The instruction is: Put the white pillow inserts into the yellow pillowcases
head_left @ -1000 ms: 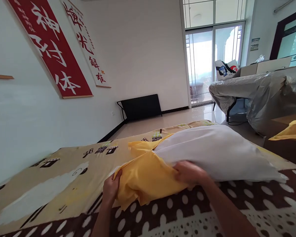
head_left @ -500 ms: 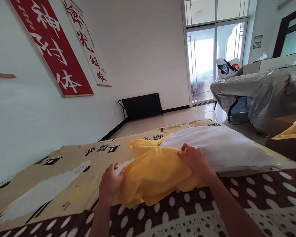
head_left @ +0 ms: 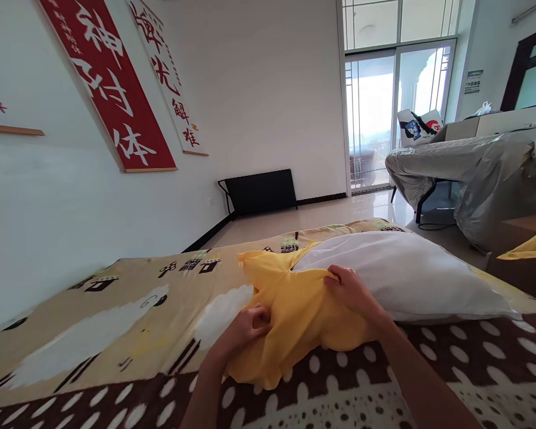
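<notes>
A yellow pillowcase (head_left: 295, 310) lies bunched on the bed, partly pulled over the left end of a white pillow (head_left: 397, 268). My left hand (head_left: 248, 325) pinches the pillowcase fabric near its left end, fingers curled in. At the pillowcase's opening, beside the pillow, my right hand (head_left: 351, 292) grips the edge of the cloth, thumb and fingers closed. The rest of the pillow sticks out to the right, bare. Inside the pillowcase, the pillow's end is hidden.
The bed wears a beige and brown patterned blanket (head_left: 93, 333). Another yellow cloth (head_left: 529, 245) shows at the right edge above a brown box (head_left: 513, 268). Behind stand a plastic-covered table (head_left: 429, 155) and a black folded panel (head_left: 263, 192) against the wall.
My left hand has moved right, from the pillowcase's left edge onto its fabric, and closed there. My right hand keeps its hold on the opening. The view has shifted slightly.
</notes>
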A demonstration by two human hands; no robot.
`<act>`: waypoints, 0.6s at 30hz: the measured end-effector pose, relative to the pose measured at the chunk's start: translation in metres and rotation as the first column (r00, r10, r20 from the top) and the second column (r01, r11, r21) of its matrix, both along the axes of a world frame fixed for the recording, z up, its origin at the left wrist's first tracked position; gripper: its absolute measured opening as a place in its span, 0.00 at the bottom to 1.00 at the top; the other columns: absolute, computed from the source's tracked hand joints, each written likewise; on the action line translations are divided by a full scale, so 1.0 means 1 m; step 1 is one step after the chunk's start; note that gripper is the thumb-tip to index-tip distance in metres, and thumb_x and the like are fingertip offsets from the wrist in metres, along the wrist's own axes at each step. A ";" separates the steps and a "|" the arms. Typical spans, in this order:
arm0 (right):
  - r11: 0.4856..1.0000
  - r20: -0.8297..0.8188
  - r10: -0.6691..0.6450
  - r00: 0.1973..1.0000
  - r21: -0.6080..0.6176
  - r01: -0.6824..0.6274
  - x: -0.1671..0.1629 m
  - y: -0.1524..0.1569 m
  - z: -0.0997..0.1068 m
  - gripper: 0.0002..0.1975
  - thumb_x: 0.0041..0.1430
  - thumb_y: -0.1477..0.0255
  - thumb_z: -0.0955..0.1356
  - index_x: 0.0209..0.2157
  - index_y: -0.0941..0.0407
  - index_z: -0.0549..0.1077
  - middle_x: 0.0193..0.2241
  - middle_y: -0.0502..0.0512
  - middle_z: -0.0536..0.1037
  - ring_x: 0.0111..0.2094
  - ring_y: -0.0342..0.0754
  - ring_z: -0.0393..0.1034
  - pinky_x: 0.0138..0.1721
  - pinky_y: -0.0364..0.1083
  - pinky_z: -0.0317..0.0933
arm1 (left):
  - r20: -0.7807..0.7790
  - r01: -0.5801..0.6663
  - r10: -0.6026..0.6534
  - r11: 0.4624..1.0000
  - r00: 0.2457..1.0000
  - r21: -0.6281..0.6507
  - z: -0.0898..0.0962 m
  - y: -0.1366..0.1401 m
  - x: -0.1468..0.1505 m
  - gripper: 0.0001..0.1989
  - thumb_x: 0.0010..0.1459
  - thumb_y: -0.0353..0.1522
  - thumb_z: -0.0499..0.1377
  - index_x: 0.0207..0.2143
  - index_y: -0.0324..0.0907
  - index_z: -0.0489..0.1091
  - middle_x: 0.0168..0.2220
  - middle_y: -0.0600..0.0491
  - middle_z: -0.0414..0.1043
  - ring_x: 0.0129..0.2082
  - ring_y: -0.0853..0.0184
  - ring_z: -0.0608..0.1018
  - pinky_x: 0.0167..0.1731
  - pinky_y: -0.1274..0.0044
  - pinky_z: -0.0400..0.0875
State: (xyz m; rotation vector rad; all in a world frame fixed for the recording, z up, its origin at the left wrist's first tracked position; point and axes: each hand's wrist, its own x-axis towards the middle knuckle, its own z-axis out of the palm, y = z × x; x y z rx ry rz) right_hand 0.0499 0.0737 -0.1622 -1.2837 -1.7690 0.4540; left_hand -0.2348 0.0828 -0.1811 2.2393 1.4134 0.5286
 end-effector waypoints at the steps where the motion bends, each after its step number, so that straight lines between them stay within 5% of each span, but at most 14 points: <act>1: 1.000 -0.041 -0.003 0.999 -0.008 0.003 0.000 0.004 -0.003 0.10 0.54 0.68 0.60 0.21 0.56 0.60 0.19 0.47 0.63 0.24 0.41 0.54 0.26 0.41 0.47 | -0.017 -0.009 0.009 1.000 1.000 0.005 -0.001 0.000 0.003 0.08 0.48 0.37 0.57 0.25 0.41 0.68 0.30 0.53 0.70 0.33 0.64 0.70 0.35 0.76 0.62; 6: 1.000 -0.105 -0.020 0.994 0.002 0.020 0.000 0.014 -0.012 0.09 0.54 0.67 0.59 0.26 0.56 0.63 0.24 0.49 0.68 0.27 0.43 0.58 0.29 0.41 0.50 | -0.006 -0.023 0.023 1.000 1.000 0.011 -0.003 0.000 0.006 0.07 0.46 0.33 0.56 0.20 0.41 0.61 0.25 0.56 0.64 0.27 0.67 0.67 0.30 0.77 0.60; 11: 1.000 0.062 -0.014 0.998 -0.026 0.016 -0.006 0.003 -0.006 0.08 0.57 0.68 0.58 0.27 0.55 0.64 0.25 0.50 0.71 0.28 0.44 0.60 0.30 0.42 0.50 | 0.035 -0.090 0.085 0.984 0.996 0.157 0.007 0.000 -0.015 0.07 0.50 0.35 0.55 0.23 0.42 0.64 0.29 0.53 0.67 0.31 0.64 0.68 0.34 0.74 0.62; 15: 0.995 0.214 0.048 0.976 -0.095 -0.028 -0.010 -0.010 -0.001 0.13 0.56 0.60 0.62 0.27 0.54 0.63 0.25 0.51 0.71 0.29 0.46 0.62 0.29 0.42 0.49 | 0.087 -0.243 0.231 0.833 0.969 0.497 0.009 0.002 -0.015 0.09 0.56 0.37 0.50 0.28 0.42 0.64 0.33 0.49 0.67 0.37 0.60 0.68 0.40 0.70 0.62; 18: 0.994 0.286 0.070 0.956 -0.096 -0.044 -0.010 -0.013 0.000 0.14 0.48 0.60 0.68 0.26 0.55 0.63 0.27 0.51 0.71 0.31 0.46 0.62 0.30 0.42 0.48 | 0.134 -0.307 0.282 0.759 0.950 0.574 0.008 0.001 -0.005 0.10 0.58 0.37 0.46 0.30 0.42 0.62 0.34 0.48 0.67 0.39 0.59 0.68 0.41 0.69 0.62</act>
